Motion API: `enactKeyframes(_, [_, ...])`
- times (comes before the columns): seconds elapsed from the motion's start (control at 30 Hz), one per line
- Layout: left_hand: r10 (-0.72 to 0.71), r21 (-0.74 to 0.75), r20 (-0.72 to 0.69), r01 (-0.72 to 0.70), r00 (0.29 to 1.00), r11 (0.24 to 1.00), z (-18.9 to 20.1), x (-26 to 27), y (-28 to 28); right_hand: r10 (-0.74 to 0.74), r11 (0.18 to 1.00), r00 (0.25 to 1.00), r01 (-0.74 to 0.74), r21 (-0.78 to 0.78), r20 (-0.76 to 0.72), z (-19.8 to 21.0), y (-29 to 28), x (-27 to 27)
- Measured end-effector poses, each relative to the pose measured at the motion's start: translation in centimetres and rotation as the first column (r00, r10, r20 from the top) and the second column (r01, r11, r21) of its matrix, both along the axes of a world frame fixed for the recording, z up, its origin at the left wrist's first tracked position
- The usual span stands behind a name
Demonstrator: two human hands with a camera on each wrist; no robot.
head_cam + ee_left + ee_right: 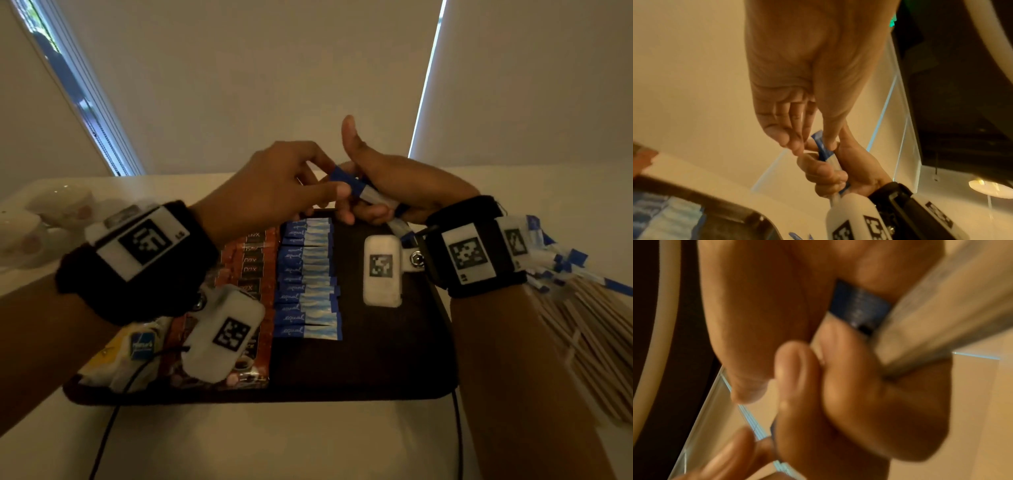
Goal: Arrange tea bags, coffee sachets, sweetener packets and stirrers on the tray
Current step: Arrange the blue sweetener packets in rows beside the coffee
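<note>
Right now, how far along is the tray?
Done: sweetener packets lie in a neat column mid-tray, coffee sachets in a column to their left, tea bags at the tray's near left corner. In hand: right hand grips a blue-and-white wrapped stirrer while left hand pinches its end. Left: the stirrer pile lies off the tray, whose right part holds no stirrers.

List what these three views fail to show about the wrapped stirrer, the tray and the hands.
- Wrapped stirrer: the middle is covered by the right hand in the head view, and the print is blurred in the right wrist view.
- Left hand: its grip on the blue end is motion-blurred in the left wrist view.
- Tray: the tea bags are partly covered by the left wrist camera.
- Stirrer pile: cut off by the right edge.
</note>
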State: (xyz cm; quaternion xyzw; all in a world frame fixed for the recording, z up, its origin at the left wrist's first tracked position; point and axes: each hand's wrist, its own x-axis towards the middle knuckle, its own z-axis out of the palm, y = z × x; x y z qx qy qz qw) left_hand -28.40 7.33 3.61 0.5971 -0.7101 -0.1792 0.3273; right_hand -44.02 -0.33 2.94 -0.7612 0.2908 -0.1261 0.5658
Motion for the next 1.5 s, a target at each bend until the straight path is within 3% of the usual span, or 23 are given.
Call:
enactKeyframes(0.27, [-0.106, 0.070, -0.238, 0.126, 0.965, 0.989, -0.4, 0.0, -1.0, 0.017, 0.999, 1.000, -0.017, 0.032, 0.018, -0.4, 0.0, 0.5])
enactKeyframes(0.4, [-0.121, 0.026, -0.290, 0.134, 0.949, 0.991, -0.4, 1.2, -0.6, -0.093, 0.995, 0.994, 0.091, -0.043, -0.058, -0.2, -0.9, -1.0])
enactKeyframes(0.6, [-0.036, -0.087, -0.027, 0.034, 0.999, 0.996, -1.5, 2.3, -0.5, -0.202, 0.976, 0.979, 0.203, -0.076, 0.019, 0.5, -1.0, -3.3])
enactKeyframes(0.73, [-0.018, -0.125, 0.083, 0.029, 0.996, 0.992, -1.6, 1.7, -1.0, -0.264, 0.945, 0.963, 0.246, -0.214, -0.059, 0.5, -0.9, -3.3])
enactKeyframes(0.9, [0.003, -0.286, 0.388, 0.117, 0.922, 0.951, -1.8, 0.7, -1.3, -0.269, 0.931, 0.961, 0.241, -0.275, -0.069, 0.3, -0.7, -2.1])
enactKeyframes(1.17, [0.083, -0.400, 0.505, 0.147, 0.859, 0.905, -1.8, 0.8, -0.1, -0.263, 0.936, 0.963, 0.238, -0.261, -0.064, 0.4, -0.5, -2.0])
enactKeyframes(1.3, [-0.022, -0.243, 0.548, 0.185, 0.836, 0.952, -2.2, 1.0, 1.6, -0.326, 0.931, 0.945, 0.318, -0.179, -0.013, 0.4, -0.9, -2.4])
enactKeyframes(1.4, [-0.252, 0.079, 0.587, 0.256, 0.769, 0.964, -3.3, 0.3, 3.0, -0.349, 0.925, 0.937, 0.343, -0.162, -0.008, 0.4, -1.1, -2.5])
enactKeyframes(1.5, [-0.430, 0.352, 0.525, 0.273, 0.734, 0.895, -4.8, -0.4, 3.6, -0.342, 0.930, 0.939, 0.336, -0.148, -0.023, 0.3, -1.0, -2.3])
